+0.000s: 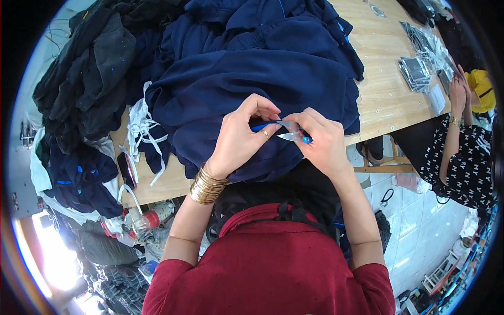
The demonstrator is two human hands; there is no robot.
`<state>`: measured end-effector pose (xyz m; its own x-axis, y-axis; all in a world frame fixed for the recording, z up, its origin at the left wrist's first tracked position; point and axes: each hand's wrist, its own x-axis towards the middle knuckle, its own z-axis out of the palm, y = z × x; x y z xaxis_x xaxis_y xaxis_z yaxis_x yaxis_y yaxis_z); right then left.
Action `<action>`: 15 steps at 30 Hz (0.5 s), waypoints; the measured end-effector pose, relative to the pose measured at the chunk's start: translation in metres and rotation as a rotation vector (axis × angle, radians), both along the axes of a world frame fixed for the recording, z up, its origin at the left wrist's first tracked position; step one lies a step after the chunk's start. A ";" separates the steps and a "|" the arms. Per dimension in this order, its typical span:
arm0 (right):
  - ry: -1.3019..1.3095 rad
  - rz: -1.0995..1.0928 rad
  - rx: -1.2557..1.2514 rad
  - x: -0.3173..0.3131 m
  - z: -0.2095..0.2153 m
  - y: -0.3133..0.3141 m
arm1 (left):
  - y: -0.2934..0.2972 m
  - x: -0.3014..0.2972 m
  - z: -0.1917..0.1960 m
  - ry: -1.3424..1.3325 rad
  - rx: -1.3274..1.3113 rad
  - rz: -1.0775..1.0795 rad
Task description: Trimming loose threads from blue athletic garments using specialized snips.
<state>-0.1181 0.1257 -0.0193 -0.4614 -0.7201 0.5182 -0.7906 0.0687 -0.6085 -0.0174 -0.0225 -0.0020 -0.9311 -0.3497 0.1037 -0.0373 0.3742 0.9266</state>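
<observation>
My left hand (pixel 242 135) pinches the fabric of a navy blue garment (pixel 252 79) that lies at the near edge of the wooden table (pixel 386 89). Gold bangles sit on that wrist. My right hand (pixel 321 140) holds small blue-handled thread snips (pixel 287 132), their metal blades pointing left toward my left fingertips. Both hands meet just above the garment's lower fold. Whatever is between the blades is too small to make out.
A heap of dark garments (pixel 94 68) and white drawstrings (pixel 142 131) fills the table's left. Clear packets (pixel 417 68) lie at the far right. Another person (pixel 464 152) in a black patterned top sits at right. Bags and bottles clutter the floor at lower left.
</observation>
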 end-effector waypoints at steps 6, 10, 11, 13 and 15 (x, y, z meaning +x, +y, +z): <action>0.161 -0.021 0.109 0.005 0.002 -0.001 | -0.001 -0.001 -0.001 -0.003 -0.037 -0.014; -0.043 -0.030 0.045 0.003 0.000 -0.002 | 0.000 0.000 -0.001 0.002 0.000 -0.011; -0.208 -0.061 0.021 0.004 -0.002 -0.003 | 0.000 0.000 -0.001 0.009 0.007 -0.015; -0.462 -0.084 -0.004 0.005 -0.003 -0.003 | -0.001 0.001 -0.001 0.015 0.015 -0.017; -0.578 -0.073 0.015 0.005 -0.002 -0.002 | -0.001 0.001 0.000 0.015 -0.002 -0.027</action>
